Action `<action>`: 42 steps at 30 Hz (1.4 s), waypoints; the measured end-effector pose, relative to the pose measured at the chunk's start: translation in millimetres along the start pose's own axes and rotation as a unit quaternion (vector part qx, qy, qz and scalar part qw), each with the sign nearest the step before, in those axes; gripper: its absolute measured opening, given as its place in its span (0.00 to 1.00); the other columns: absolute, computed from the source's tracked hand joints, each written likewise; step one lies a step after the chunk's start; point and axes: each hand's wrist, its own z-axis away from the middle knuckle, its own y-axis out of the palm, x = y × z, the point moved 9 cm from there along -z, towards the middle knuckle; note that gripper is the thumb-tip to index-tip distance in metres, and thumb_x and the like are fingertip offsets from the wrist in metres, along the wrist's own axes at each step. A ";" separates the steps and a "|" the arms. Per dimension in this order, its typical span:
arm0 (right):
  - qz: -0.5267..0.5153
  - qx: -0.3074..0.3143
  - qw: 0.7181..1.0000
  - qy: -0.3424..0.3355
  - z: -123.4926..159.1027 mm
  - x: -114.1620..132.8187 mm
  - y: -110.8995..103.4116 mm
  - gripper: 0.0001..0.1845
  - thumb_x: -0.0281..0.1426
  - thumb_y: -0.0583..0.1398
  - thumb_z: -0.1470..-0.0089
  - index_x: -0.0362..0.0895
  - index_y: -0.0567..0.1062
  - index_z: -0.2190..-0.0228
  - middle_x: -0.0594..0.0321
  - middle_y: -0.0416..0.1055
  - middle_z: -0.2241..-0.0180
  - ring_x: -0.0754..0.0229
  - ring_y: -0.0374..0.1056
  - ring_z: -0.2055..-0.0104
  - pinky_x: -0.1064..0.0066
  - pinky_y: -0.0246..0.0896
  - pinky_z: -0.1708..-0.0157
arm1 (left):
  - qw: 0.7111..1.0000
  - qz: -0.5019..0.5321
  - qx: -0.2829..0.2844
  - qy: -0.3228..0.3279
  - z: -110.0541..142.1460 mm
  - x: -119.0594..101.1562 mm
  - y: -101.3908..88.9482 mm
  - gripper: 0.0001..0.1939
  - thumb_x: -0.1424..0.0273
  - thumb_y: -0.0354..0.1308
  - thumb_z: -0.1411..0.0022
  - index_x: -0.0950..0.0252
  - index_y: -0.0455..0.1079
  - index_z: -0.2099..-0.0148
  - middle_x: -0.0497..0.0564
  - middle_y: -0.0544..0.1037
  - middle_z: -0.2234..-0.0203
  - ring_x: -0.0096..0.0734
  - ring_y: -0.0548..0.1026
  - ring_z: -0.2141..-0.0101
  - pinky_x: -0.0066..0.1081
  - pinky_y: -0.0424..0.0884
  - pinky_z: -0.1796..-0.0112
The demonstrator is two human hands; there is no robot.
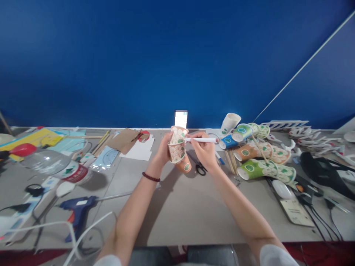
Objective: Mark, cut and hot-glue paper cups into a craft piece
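My left hand (164,150) is wrapped round the side of two joined paper cups (177,147), orange with a pale wavy pattern and green leaves, held up over the table. In my right hand (205,150) is a white marker pen (203,140), gripped like a pencil. The pen lies nearly level, and its tip is at the right side of the upper cup; whether it touches cannot be made out. Just behind the cups a lit phone (181,119) stands against the blue wall. Under my right hand lie black-handled scissors (201,170).
Joined paper cups in green (266,170), orange (262,152) and blue (229,141) lie at right, near wooden sticks (230,162). To the left are a plastic bottle (59,166), a blue glue gun (79,212), a power strip (30,214) and cardboard (123,140). Loose cables cross the left front.
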 end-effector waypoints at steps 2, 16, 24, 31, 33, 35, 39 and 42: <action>0.021 -0.001 1.000 -0.010 0.5 1.0 -0.2 0.05 0.35 0.62 0.45 0.47 0.72 0.69 0.60 0.74 0.67 0.51 0.76 0.53 0.64 0.71 0.59 | 1.000 0.004 -0.004 -0.005 -0.3 1.0 -0.8 0.20 0.54 0.59 0.45 0.68 0.75 0.64 0.52 0.78 0.76 0.34 0.75 0.75 0.33 0.70 0.69; 0.081 0.012 0.997 -0.014 0.8 9.2 0.9 0.02 0.32 0.60 0.47 0.47 0.73 0.71 0.60 0.77 0.66 0.53 0.75 0.55 0.65 0.70 0.59 | 1.000 -0.019 -0.015 0.016 2.1 -3.6 -0.6 0.20 0.55 0.59 0.46 0.68 0.77 0.63 0.53 0.80 0.73 0.36 0.76 0.73 0.33 0.69 0.69; 0.125 0.023 0.992 -0.003 0.5 6.5 0.2 0.01 0.31 0.61 0.49 0.47 0.72 0.72 0.62 0.76 0.68 0.53 0.75 0.59 0.63 0.69 0.58 | 0.998 -0.052 0.008 0.027 3.7 -5.8 3.9 0.20 0.56 0.59 0.45 0.67 0.78 0.59 0.54 0.82 0.68 0.39 0.78 0.68 0.33 0.71 0.67; 0.085 -0.015 0.996 -0.035 0.1 15.4 -6.0 0.02 0.32 0.61 0.46 0.47 0.73 0.69 0.60 0.77 0.65 0.55 0.74 0.58 0.63 0.68 0.56 | 0.999 -0.034 -0.017 0.014 2.8 -2.1 0.9 0.18 0.57 0.59 0.47 0.67 0.76 0.63 0.51 0.80 0.73 0.33 0.75 0.73 0.31 0.68 0.69; 0.081 -0.023 0.995 -0.043 -0.1 17.7 -7.7 0.03 0.33 0.61 0.46 0.47 0.74 0.67 0.59 0.76 0.63 0.55 0.74 0.57 0.62 0.68 0.55 | 0.999 -0.030 -0.020 0.006 3.7 -0.7 2.2 0.17 0.57 0.60 0.47 0.67 0.76 0.64 0.50 0.79 0.74 0.32 0.74 0.74 0.31 0.68 0.70; 0.079 -0.017 0.996 -0.047 -0.5 18.4 -7.3 0.04 0.33 0.61 0.45 0.47 0.74 0.66 0.58 0.76 0.62 0.55 0.73 0.55 0.62 0.68 0.54 | 0.999 -0.029 -0.017 -0.005 4.7 1.3 4.5 0.18 0.56 0.60 0.47 0.67 0.76 0.64 0.51 0.80 0.74 0.34 0.76 0.74 0.32 0.68 0.69; 0.083 0.000 0.995 -0.052 -0.6 18.9 -4.8 0.04 0.33 0.61 0.44 0.47 0.74 0.65 0.58 0.76 0.61 0.55 0.73 0.55 0.62 0.69 0.54 | 1.000 -0.029 -0.006 -0.004 5.8 1.0 7.5 0.20 0.56 0.62 0.46 0.67 0.77 0.61 0.53 0.82 0.70 0.38 0.79 0.68 0.33 0.70 0.66; 0.099 0.011 0.994 -0.054 0.1 20.0 -2.6 0.04 0.34 0.61 0.44 0.48 0.74 0.65 0.58 0.77 0.61 0.55 0.73 0.55 0.61 0.68 0.53 | 0.999 -0.041 0.001 0.012 6.3 -1.8 8.1 0.20 0.56 0.62 0.46 0.67 0.78 0.60 0.53 0.82 0.69 0.41 0.79 0.66 0.33 0.71 0.64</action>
